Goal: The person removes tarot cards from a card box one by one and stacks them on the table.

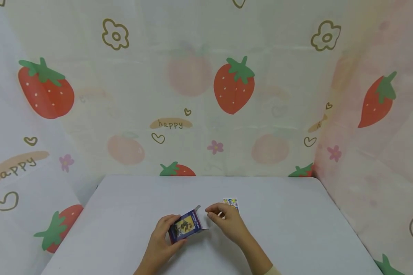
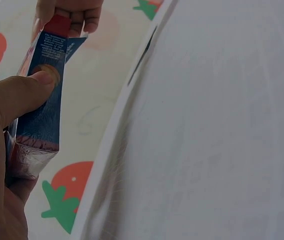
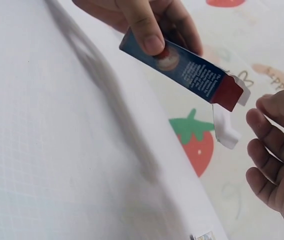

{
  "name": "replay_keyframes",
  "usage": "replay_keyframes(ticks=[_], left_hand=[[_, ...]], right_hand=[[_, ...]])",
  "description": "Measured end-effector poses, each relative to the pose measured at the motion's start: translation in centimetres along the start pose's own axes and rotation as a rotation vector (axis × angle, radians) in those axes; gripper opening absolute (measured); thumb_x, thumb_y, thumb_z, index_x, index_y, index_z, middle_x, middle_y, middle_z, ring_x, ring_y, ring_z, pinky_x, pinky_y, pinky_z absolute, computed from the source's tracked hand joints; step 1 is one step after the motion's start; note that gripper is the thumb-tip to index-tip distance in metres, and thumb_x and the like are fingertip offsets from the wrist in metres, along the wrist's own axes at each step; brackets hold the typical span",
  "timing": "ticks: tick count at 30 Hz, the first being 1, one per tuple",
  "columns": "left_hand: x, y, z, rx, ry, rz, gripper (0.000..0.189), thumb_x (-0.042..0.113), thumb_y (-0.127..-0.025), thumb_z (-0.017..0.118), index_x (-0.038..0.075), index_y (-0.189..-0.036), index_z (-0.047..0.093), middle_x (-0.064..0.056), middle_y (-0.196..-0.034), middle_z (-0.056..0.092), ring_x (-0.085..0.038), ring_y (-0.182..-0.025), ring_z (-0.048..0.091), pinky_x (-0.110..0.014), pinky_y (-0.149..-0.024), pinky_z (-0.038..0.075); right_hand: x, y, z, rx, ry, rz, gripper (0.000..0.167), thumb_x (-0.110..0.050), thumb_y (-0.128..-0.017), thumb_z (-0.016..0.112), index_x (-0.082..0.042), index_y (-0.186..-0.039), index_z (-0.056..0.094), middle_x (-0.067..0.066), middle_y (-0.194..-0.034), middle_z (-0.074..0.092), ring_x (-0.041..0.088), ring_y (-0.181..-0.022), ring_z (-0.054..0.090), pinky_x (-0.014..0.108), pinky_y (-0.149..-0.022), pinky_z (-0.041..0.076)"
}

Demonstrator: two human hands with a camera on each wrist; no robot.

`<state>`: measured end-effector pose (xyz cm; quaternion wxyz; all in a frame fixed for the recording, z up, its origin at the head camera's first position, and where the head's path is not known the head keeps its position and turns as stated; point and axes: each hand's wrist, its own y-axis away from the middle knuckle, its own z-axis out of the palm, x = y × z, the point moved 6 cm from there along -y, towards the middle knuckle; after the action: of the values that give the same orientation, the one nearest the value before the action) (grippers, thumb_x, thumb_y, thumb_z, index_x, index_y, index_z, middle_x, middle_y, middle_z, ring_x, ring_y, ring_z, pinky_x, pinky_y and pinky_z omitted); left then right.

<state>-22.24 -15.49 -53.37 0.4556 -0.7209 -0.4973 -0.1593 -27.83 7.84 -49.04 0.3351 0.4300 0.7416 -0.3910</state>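
A dark blue card box point(image 1: 186, 227) with a yellow picture on its front is gripped by my left hand point(image 1: 160, 240), thumb on one narrow side and fingers on the other. Its end flaps stand open toward the right, as the right wrist view shows with the white flap point(image 3: 224, 126). Just beyond that open end is my right hand point(image 1: 228, 223), its fingers loosely bent and apart from the box, with nothing between them. Behind the right hand a colourful patterned card or small deck point(image 1: 231, 202) lies on the table, partly hidden by the hand.
The white table point(image 1: 289, 229) extends around both hands. Fabric walls point(image 1: 199, 88) printed with strawberries, flowers and hearts enclose it at the back and on both sides.
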Motion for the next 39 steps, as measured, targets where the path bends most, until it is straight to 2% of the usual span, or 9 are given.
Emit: replay_keyframes(ticks=[8,15,20,24,27,35,39], left_hand=[[-0.3,0.0,0.2,-0.002,0.003,-0.004,0.078,0.017,-0.07,0.096,0.015,-0.139,0.06,0.006,-0.136,0.056,-0.013,-0.126,0.055,-0.03,-0.106,0.049],[-0.3,-0.1,0.4,-0.006,0.009,0.002,0.08,0.017,-0.07,0.096,0.024,-0.14,0.058,0.007,-0.136,0.056,-0.013,-0.125,0.055,-0.032,-0.105,0.051],[-0.3,0.0,0.4,0.006,0.006,0.027,0.079,0.016,-0.069,0.096,0.016,-0.14,0.06,0.006,-0.136,0.057,-0.014,-0.125,0.056,-0.021,-0.106,0.046],[-0.4,0.1,0.4,0.009,0.003,0.031,0.08,0.016,-0.069,0.097,0.014,-0.14,0.06,0.006,-0.136,0.057,-0.015,-0.125,0.056,-0.015,-0.107,0.042],[-0.4,0.1,0.3,0.007,-0.005,0.033,0.08,0.017,-0.069,0.097,0.015,-0.14,0.06,0.006,-0.136,0.056,-0.014,-0.125,0.056,-0.017,-0.107,0.043],[-0.4,0.0,0.4,0.008,-0.016,0.06,0.081,0.017,-0.068,0.097,0.01,-0.14,0.06,0.006,-0.136,0.057,-0.014,-0.124,0.057,-0.025,-0.105,0.049],[-0.5,0.1,0.5,0.012,-0.006,0.074,0.081,0.016,-0.068,0.097,0.012,-0.14,0.06,0.006,-0.135,0.057,-0.015,-0.124,0.057,-0.021,-0.105,0.047]], right_hand=[[0.1,0.2,0.6,-0.03,0.019,0.005,0.01,-0.019,-0.097,0.071,-0.017,-0.105,0.076,-0.009,-0.095,0.073,0.007,-0.086,0.062,0.025,-0.077,0.051],[0.4,0.4,0.9,-0.046,0.027,0.024,0.012,-0.02,-0.096,0.072,-0.014,-0.105,0.077,-0.009,-0.094,0.074,0.006,-0.084,0.06,0.023,-0.074,0.051],[0.6,0.5,1.0,-0.046,0.033,0.019,0.011,-0.023,-0.095,0.074,-0.016,-0.103,0.077,-0.008,-0.091,0.073,0.007,-0.079,0.058,0.022,-0.069,0.049],[0.9,0.5,1.3,-0.049,0.051,0.026,0.01,-0.025,-0.095,0.075,-0.019,-0.101,0.077,-0.01,-0.09,0.074,0.006,-0.076,0.058,0.022,-0.066,0.049],[0.9,0.6,1.4,-0.046,0.052,0.029,0.009,-0.024,-0.094,0.075,-0.019,-0.101,0.077,-0.009,-0.091,0.074,0.006,-0.076,0.058,0.022,-0.066,0.049],[1.3,0.6,1.8,-0.062,0.045,0.087,0.01,-0.027,-0.093,0.076,-0.021,-0.1,0.078,-0.011,-0.09,0.072,0.008,-0.079,0.059,0.023,-0.066,0.048],[1.4,0.6,2.0,-0.065,0.037,0.084,0.011,-0.027,-0.091,0.078,-0.02,-0.1,0.078,-0.01,-0.089,0.072,0.008,-0.078,0.059,0.023,-0.065,0.048]])
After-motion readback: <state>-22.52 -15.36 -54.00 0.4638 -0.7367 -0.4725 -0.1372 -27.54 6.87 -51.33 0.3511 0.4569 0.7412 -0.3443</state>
